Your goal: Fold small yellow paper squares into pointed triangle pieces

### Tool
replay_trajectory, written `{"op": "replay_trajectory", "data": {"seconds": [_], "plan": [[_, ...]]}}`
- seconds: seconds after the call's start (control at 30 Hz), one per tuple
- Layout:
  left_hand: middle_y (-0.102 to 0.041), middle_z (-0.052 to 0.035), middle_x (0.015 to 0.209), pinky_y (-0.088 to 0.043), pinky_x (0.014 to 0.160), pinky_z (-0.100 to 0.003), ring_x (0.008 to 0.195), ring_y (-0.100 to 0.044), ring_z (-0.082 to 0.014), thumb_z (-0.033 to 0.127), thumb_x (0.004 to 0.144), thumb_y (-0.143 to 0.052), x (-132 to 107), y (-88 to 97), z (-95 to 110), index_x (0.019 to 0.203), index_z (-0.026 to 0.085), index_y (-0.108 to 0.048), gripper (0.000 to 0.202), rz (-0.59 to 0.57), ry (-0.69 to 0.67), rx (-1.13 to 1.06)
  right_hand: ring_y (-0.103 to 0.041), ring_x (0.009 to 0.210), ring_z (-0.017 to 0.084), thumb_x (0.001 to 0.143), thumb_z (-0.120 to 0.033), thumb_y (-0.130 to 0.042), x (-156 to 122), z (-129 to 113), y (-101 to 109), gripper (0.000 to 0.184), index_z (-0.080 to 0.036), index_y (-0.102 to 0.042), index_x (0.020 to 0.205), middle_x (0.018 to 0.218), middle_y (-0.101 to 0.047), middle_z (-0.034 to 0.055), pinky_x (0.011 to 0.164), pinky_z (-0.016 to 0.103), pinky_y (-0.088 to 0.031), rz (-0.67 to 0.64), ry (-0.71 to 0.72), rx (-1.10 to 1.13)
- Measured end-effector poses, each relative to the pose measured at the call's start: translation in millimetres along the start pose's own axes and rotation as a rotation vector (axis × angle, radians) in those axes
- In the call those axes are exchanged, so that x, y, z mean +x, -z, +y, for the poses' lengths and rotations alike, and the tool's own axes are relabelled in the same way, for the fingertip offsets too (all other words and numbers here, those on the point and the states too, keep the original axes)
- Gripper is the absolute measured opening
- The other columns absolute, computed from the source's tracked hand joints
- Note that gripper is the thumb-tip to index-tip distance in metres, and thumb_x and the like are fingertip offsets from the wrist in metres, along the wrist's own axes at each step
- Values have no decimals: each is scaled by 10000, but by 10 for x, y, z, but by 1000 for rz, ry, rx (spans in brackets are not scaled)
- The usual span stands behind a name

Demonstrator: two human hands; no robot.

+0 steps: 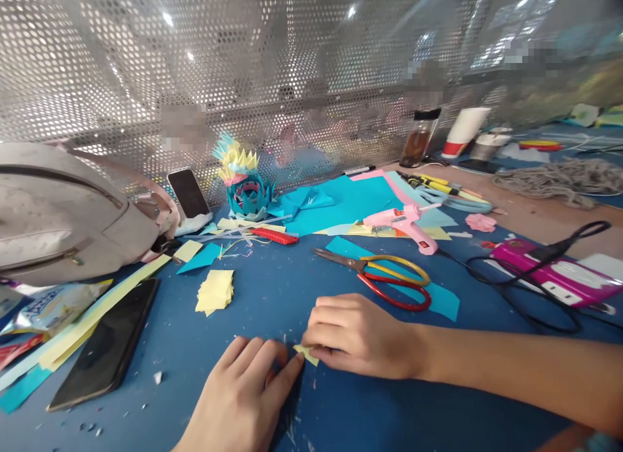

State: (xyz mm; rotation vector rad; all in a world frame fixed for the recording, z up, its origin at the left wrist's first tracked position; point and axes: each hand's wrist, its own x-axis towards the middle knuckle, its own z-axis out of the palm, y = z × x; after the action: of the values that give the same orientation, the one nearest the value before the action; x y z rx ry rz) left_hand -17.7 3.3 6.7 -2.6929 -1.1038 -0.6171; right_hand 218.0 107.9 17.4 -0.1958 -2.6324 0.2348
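Note:
A small folded piece of yellow paper (308,355) lies on the blue tabletop. My right hand (357,338) is closed over its right side, fingers curled and pinching it. From the left, my left hand (250,390) presses a fingertip on the paper's edge, its other fingers curled in. Beyond my left hand sits a stack of yellow paper squares (215,291). Scissors (374,270) with one yellow and one red handle loop lie past my right hand, partly over a blue paper strip (445,301).
A pink glue gun (406,225), red cutter (275,236) and blue paper sheets (350,202) lie farther back, near a folded-paper model (249,195). A phone (104,341) and backpack (73,212) are left. Rightward are a purple power strip (555,270) and black cable (506,293).

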Motion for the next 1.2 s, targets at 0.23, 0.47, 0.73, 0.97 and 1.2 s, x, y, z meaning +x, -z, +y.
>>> {"op": "replay_trajectory", "data": {"seconds": [0.23, 0.47, 0.73, 0.97, 1.2], "plan": [[-649, -91, 1012, -408, 692, -344, 775, -575, -205, 104, 1043, -353, -70, -25, 33, 1342, 148, -608, 395, -13, 29, 44, -485, 742, 154, 1090, -273, -470, 18, -44, 4, 311, -177, -703, 908, 824, -655, 17, 650, 306, -331, 27, -14, -59], [-654, -69, 1029, -365, 756, -369, 817, -549, -219, 114, 1064, -312, -67, -16, 62, 1309, 175, -640, 414, 22, 85, 124, -472, 737, 147, 1067, -209, -504, 44, -40, -12, 297, -169, -658, 816, 810, -648, 3, 611, 311, -304, 61, 78, -172], [-660, -74, 1051, -349, 749, -370, 811, -541, -221, 170, 1081, -294, -70, 27, 67, 1330, 175, -628, 417, -18, 108, 119, -457, 735, 148, 1015, -137, -573, 50, -39, -29, 270, -162, -600, 748, 775, -609, -9, 599, 310, -301, 68, 141, -264], [-677, -65, 934, -329, 684, -352, 739, -556, -202, 151, 1092, -270, 16, 68, 57, 1200, 162, -688, 431, 76, 73, 94, -470, 756, 158, 1022, -128, -552, 51, -28, -4, 211, -168, -650, 841, 805, -623, 1, 617, 313, -320, 16, 176, -280], [-691, -69, 918, -333, 690, -353, 738, -562, -201, 132, 1091, -299, 29, 59, 56, 1138, 142, -708, 411, 135, 49, 94, -451, 743, 159, 1040, -156, -536, 54, -29, 0, 230, -157, -649, 840, 808, -614, 9, 612, 312, -301, 20, 151, -236]]}}
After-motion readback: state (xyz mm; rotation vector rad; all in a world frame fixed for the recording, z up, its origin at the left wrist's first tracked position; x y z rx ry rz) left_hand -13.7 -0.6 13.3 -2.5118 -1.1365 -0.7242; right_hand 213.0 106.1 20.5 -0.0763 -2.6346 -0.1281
